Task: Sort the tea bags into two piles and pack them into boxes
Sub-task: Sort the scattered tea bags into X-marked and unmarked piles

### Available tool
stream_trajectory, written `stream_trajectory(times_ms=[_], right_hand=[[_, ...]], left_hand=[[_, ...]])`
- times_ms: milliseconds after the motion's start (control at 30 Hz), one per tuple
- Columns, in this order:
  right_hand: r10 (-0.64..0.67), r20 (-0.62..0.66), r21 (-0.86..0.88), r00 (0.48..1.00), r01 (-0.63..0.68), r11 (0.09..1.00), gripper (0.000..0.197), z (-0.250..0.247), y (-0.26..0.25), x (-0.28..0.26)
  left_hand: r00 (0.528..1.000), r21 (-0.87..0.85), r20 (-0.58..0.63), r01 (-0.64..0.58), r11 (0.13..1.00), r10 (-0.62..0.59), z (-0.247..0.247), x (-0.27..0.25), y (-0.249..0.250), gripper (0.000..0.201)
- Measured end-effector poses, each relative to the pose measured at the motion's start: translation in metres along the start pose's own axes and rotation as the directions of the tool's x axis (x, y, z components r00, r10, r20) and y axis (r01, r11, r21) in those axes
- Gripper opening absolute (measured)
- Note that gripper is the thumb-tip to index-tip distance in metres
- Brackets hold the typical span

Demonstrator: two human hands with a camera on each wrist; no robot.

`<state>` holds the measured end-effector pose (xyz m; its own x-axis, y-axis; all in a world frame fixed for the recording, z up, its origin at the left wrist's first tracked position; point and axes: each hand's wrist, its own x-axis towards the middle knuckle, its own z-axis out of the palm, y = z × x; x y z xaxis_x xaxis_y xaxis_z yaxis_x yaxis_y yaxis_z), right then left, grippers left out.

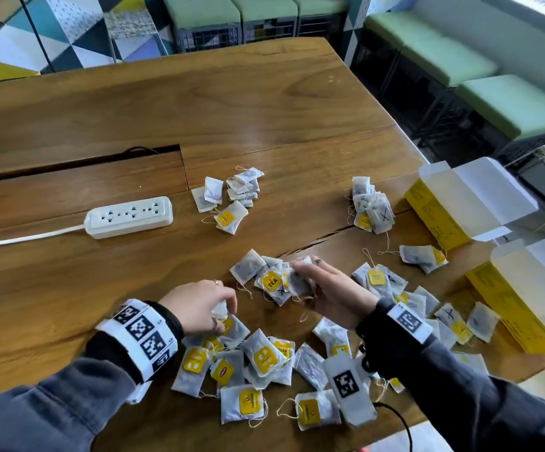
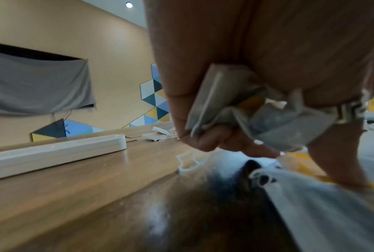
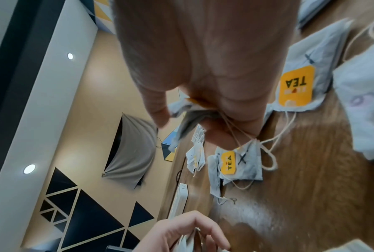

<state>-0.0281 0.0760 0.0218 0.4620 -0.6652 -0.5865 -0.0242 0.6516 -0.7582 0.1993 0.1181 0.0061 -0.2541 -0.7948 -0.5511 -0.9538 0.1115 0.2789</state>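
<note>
From the head view, a wooden worktop point(image 1: 264, 109) carries a loose scatter of tea bags point(image 1: 264, 357) near the person; the left hand point(image 1: 196, 305) has its fingers curled around a small bunch of bags point(image 1: 220, 310) at the scatter's left edge; the right hand point(image 1: 333, 296) grips several bags point(image 1: 299, 282) just above the middle of the heap; two small sorted piles lie farther back, one point(image 1: 232, 197) near a white power strip point(image 1: 129, 216) and another point(image 1: 372, 207) toward the right; two open yellow boxes point(image 1: 440, 213) point(image 1: 519, 305) stand at the right edge with their flaps up. From the left wrist view, the left hand point(image 2: 246, 95) pinches a crumpled clutch of bags point(image 2: 257, 116) between thumb and fingers, a yellow tag showing inside; the power strip point(image 2: 56, 153) lies on the wood point(image 2: 73, 196) to the left. From the right wrist view, the right hand point(image 3: 203, 81) holds bags point(image 3: 192, 117) with strings trailing below; bags marked with an X and a yellow tag reading TEA point(image 3: 237, 163) lie on the wood beneath; the left hand point(image 3: 181, 235) shows at the lower edge, holding its bags.
</note>
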Motion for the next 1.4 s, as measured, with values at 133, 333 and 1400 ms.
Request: stream_trajectory(times_ms=[133, 333, 1400], right_hand=[[0.042, 0.018, 0.088, 0.999, -0.044, 0.995, 0.042, -0.004, 0.002, 0.002], [-0.118, -0.064, 0.177, 0.991, 0.128, 0.976, 0.030, -0.010, 0.001, -0.006], [-0.106, 0.066, 0.324, 0.992, 0.079, 0.943, 0.032, 0.051, 0.001, 0.013]], left_hand=[[0.998, -0.043, -0.014, -0.065, 0.997, 0.065, -0.007, 0.001, -0.001, 0.013], [0.969, -0.742, -0.239, -0.224, 0.632, 0.064, -0.019, -0.021, -0.009, 0.022], [0.898, -0.938, -0.313, -0.240, 0.251, -0.309, -0.019, 0.006, 0.046, 0.043]])
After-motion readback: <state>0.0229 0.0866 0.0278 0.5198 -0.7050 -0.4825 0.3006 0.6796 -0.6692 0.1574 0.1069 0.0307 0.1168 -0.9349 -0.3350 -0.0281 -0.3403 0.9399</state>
